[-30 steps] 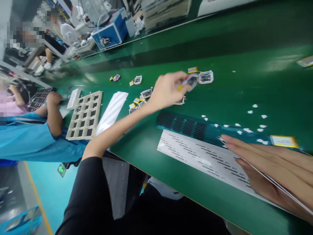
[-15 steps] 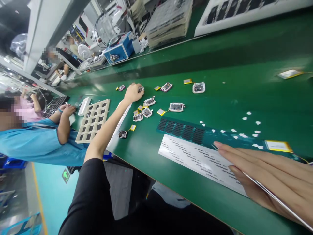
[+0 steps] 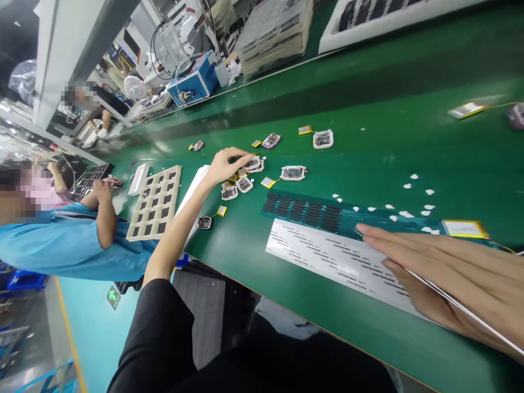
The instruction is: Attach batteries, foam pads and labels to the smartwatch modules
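My left hand [image 3: 227, 166] reaches over a cluster of white-framed circuit modules [image 3: 244, 184], its fingertips closed around one module [image 3: 254, 164]. Small yellow-tabbed batteries [image 3: 267, 182] lie among them. My right hand [image 3: 446, 267] rests at the table's right side, shut on a long thin metal tool [image 3: 458, 303]. Its fingertips sit at the edge of a white sheet [image 3: 335, 262] printed with rows of black marks. Beyond the sheet runs a teal strip with dark rows [image 3: 303, 210], and white flakes [image 3: 409, 199] lie scattered past it.
A green workbench [image 3: 409, 136] runs across the view, with more modules [image 3: 322, 139] on it. A co-worker in a blue shirt [image 3: 73, 245] works at the left beside a beige cell tray [image 3: 153, 204]. Stacked trays [image 3: 274, 35] stand on the far bench.
My left hand has moved right, from the upper modules to the cluster, and the module under it earlier no longer lies there. My right hand has barely moved.
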Motion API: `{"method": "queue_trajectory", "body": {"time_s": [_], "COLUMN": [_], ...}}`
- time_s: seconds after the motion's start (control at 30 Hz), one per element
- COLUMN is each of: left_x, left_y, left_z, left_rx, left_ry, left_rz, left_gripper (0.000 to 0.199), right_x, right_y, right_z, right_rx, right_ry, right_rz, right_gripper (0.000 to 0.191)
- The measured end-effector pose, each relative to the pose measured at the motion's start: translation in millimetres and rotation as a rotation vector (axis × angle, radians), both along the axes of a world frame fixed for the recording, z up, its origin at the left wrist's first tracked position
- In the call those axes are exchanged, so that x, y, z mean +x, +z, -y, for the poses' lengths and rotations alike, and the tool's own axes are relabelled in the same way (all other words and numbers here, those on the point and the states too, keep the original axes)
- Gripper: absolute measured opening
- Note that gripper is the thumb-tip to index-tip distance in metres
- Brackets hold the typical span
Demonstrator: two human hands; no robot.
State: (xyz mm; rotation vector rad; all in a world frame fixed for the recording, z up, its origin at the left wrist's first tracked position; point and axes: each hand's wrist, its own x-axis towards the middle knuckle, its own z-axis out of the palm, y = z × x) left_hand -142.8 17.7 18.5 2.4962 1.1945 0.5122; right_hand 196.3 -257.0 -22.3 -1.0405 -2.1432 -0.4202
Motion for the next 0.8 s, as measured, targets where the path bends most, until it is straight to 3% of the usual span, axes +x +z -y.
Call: {"method": "queue_trajectory", "body": {"time_s": [0.17,0.3,0.47,0.63,0.7,0.8], "left_x": [13,15,-16,-41,-27,25], "left_y": [-1.5,-0.8,10.4,24.9,29.6,26.5], "left_z": [7,7,4,20,23,15], "left_rx": [0.049,0.127,0.174,0.179,0.217,0.288], "left_ry": [0.007,0.131,0.256,0.188,0.176,0.069], "left_rz": [-0.050,-0.130,-0.230,-0.378,-0.375,-0.314], "left_gripper": [0.033,0.038,0.049,0.035,0.037,0.047], "right_x": [-9,-18,-12,-10,-14,-21], "right_y": [6.4,14.6,11.9,11.7,19.9,33.4], "right_z": [4,12,7,-3,-5,-6], "right_rx": [-0.009,-0.151,-0.059,0.056,0.060,0.068], "right_ry": [0.019,-0.011,0.004,0.003,-0.012,0.005], "right_rz": [0.003,-0.117,-0.057,0.035,0.018,0.013], "right_gripper": [0.054,0.061,0.058,0.058,0.063,0.074]}}
